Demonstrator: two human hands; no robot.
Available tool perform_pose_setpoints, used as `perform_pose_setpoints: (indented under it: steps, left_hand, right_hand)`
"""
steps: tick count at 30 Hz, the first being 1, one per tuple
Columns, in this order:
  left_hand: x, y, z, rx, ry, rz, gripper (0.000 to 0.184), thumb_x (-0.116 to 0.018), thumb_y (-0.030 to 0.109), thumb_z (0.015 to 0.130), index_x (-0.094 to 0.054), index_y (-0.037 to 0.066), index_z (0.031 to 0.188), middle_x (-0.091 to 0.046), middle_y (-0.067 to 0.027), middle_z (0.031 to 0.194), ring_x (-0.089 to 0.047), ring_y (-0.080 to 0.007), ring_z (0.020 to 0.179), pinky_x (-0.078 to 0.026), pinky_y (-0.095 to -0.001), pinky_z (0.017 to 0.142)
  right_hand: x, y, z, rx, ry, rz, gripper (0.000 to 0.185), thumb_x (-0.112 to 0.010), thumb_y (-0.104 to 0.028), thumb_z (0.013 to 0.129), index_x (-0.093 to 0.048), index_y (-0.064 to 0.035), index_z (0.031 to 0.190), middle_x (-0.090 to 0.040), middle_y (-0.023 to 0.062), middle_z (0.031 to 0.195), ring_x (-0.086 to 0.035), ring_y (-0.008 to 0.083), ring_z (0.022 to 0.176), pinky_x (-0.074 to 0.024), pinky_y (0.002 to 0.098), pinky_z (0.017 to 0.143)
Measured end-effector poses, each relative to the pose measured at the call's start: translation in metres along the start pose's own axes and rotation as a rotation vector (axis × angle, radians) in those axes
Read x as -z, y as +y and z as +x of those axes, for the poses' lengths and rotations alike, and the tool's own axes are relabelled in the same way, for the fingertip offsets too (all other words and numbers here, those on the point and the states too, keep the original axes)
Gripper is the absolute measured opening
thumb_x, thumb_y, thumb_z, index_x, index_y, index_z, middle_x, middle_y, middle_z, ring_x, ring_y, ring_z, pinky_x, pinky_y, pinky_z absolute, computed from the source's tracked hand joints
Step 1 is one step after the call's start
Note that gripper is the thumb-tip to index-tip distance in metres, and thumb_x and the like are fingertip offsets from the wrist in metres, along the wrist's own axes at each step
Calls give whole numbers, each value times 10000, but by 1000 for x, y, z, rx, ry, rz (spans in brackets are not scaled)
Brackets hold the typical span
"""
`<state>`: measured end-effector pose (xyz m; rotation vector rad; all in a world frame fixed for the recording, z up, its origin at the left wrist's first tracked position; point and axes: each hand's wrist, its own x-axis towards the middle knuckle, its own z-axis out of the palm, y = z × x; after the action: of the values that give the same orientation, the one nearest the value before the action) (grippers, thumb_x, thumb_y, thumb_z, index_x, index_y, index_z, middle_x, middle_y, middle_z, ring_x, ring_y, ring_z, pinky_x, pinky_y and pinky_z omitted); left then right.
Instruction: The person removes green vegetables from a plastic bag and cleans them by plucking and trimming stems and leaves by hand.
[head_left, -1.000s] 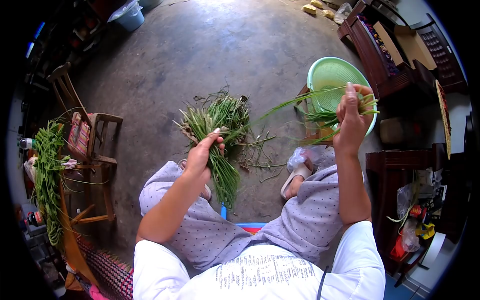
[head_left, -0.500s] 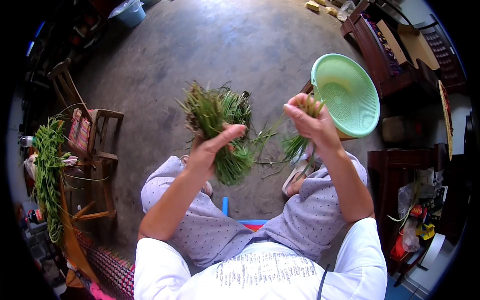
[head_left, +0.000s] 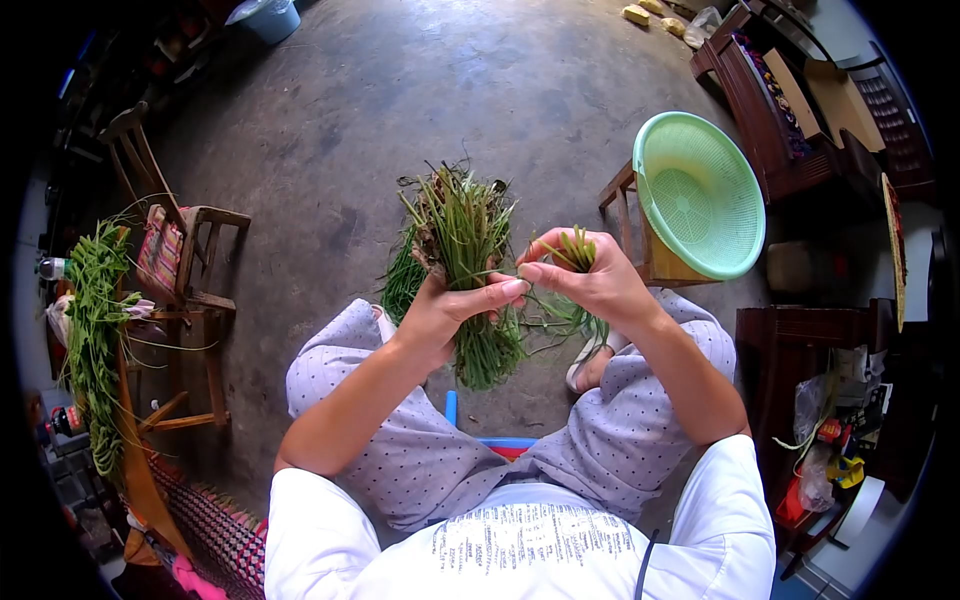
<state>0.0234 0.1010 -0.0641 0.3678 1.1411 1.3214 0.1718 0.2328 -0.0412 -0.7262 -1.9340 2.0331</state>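
Observation:
My left hand [head_left: 455,310] is wrapped round a thick bunch of long green stalks, apparently chives [head_left: 465,225], with the ragged brownish ends pointing up and the green leaves hanging below. Beside it, my right hand [head_left: 590,275] is closed round a smaller bundle of chives [head_left: 577,250], whose pale ends stick up and leaves trail down. The right thumb and forefinger pinch close to the left thumb, at the big bunch's edge. More greens [head_left: 403,280] lie on the floor behind the left hand, partly hidden by it.
A light green plastic colander [head_left: 745,200] rests on a wooden stool [head_left: 665,262] at the right. Leafy greens [head_left: 95,340] lie along a wooden surface at the left, near a wooden chair [head_left: 190,230]. A blue bucket [head_left: 272,22] stands far back.
The right hand has moved left and down toward the big bunch, bringing its small bundle along. My left hand has shifted right, and its bunch now stands more upright.

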Motion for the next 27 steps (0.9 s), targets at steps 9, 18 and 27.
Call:
perform_pose_setpoints:
  steps: [9, 18, 27]
  left_hand:
    - [-6, 4, -6, -2, -38, -16, 304, -721, 114, 736, -518, 51, 954, -635, -63, 813, -606, -133, 731, -435, -234, 597]
    - [-10, 4, -6, -51, -23, -12, 201, -740, 118, 735, -624, 42, 881, -632, -24, 808, -589, -93, 729, -421, -227, 624]
    - [-8, 5, -6, -62, -35, -11, 238, -743, 109, 729, -593, 51, 905, -627, -17, 787, -581, -89, 720, -420, -231, 615]
  right_hand:
    - [16, -26, -7, 100, 228, -271, 191, -651, -143, 838, -619, -5, 966, -558, -55, 664, -429, -2, 565, -330, 179, 475]
    - [-11, -5, -7, 92, 67, 95, 135, -683, -131, 812, -634, -6, 805, -574, -37, 665, -427, 5, 577, -322, 178, 481]
    - [-3, -2, -4, 161, 177, -40, 134, -666, -125, 826, -646, 7, 826, -538, -55, 654, -430, 11, 608, -338, 179, 516]
